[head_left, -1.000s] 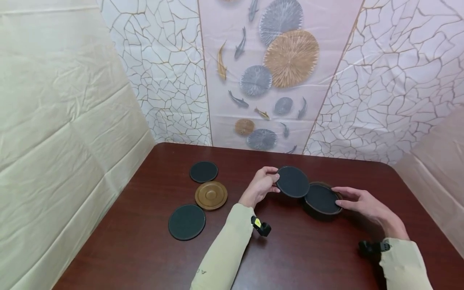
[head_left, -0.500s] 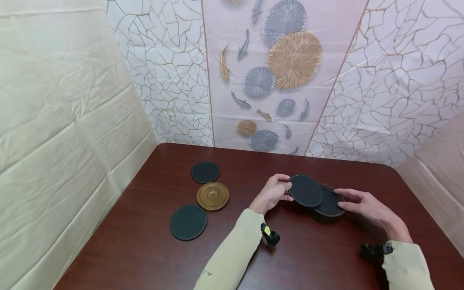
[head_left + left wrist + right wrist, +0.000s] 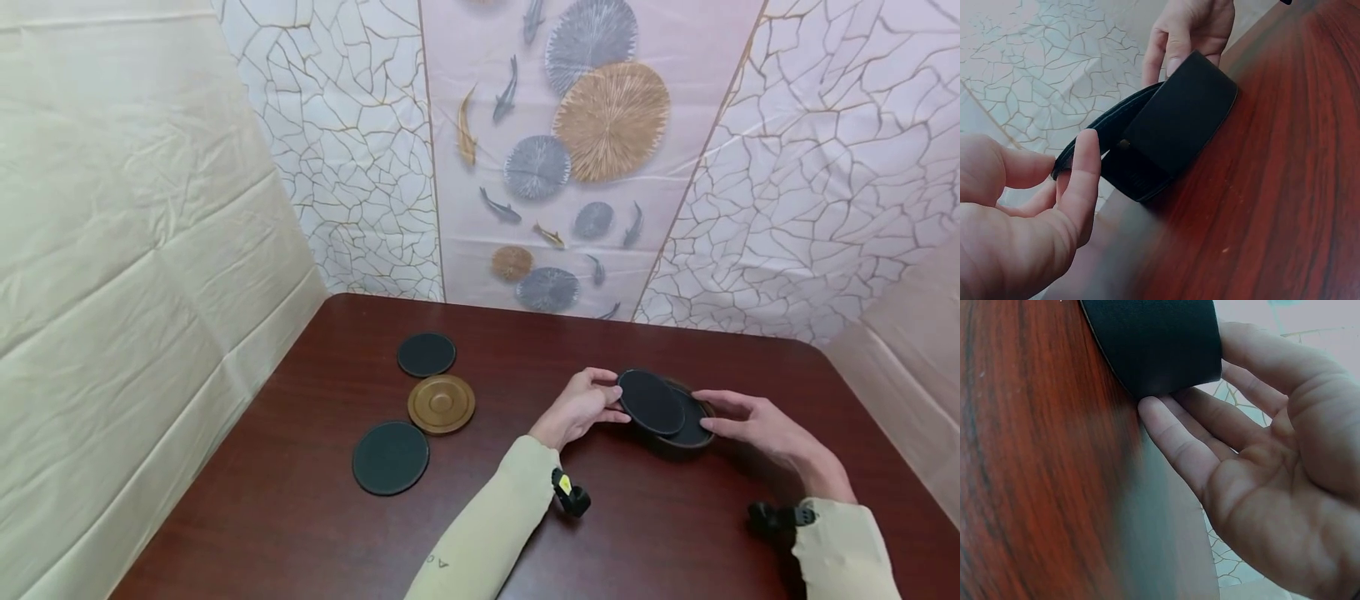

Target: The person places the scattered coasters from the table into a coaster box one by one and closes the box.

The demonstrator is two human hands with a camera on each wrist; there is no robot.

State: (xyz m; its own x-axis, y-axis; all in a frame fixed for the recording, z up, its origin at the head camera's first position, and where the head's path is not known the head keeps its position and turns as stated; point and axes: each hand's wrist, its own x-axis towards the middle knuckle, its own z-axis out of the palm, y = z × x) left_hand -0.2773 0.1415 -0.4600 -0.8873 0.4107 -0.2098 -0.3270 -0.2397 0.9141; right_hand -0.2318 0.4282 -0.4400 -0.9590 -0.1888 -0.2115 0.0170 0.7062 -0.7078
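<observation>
My left hand [image 3: 581, 408] pinches a black round coaster [image 3: 651, 402] by its left edge, between thumb and fingers. Tilted, the coaster overlaps the left part of a round black coaster holder [image 3: 677, 452]. In the left wrist view the coaster [image 3: 1113, 119] leans over the holder wall [image 3: 1179, 122], its near edge raised. My right hand [image 3: 772, 433] grips the holder from the right, thumb and fingertips at its rim and side; the right wrist view shows the fingers against the holder wall [image 3: 1160, 356]. A dark flat surface [image 3: 694, 421] shows inside the holder.
On the left of the dark red table [image 3: 300, 517] lie a small black coaster [image 3: 426, 355], a brown ringed disc [image 3: 441, 404] and a larger dark green-black coaster [image 3: 391, 457]. Patterned cloth [image 3: 547, 167] hangs behind the table.
My left hand has carried the coaster right and down, so it covers more of the holder. The right hand stays at the holder's right side.
</observation>
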